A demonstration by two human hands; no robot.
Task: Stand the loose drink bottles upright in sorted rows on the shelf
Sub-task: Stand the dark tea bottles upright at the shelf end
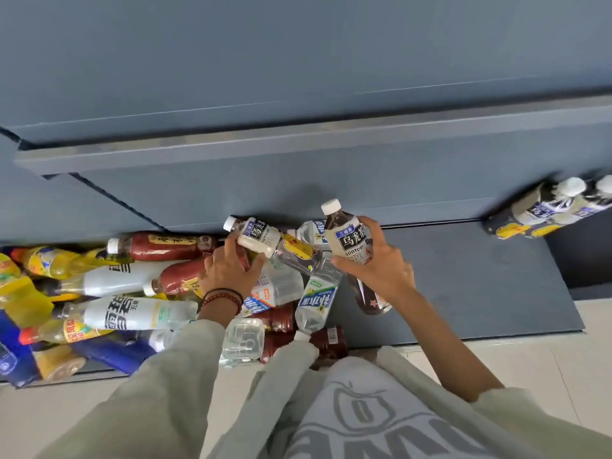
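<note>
Far left, the heap of loose bottles (pixel 109 293) lies flat on the shelf (pixel 463 276): yellow ones, a red tea bottle (pixel 165 246), a white-labelled Sprite bottle (pixel 132 313), all criss-crossed and touching.

Moving in, the left hand (pixel 228 271), beaded bracelets (pixel 222 298) at the wrist, has its fingers curled round the lower body of the left oolong tea bottle (pixel 260 238), which is tilted with its white cap pointing far and left, just over the heap.

Next door, the right hand (pixel 377 263) wraps the label of the right oolong tea bottle (pixel 344 236), thumb in front, held nearly upright and clear of the pile.

Bare shelf to the right, then, at the far right edge, the standing oolong row (pixel 549 207), caps up against the back panel. That looks like where this pair belongs.

These look full, so expect real weight in each hand. The plastic should be stiff enough while sealed, but the glossy sleeve is probably slick. Mid-body on the label is the place to hold, not the cap, and each base wants setting down flat so a neighbour doesn't topple.
</note>
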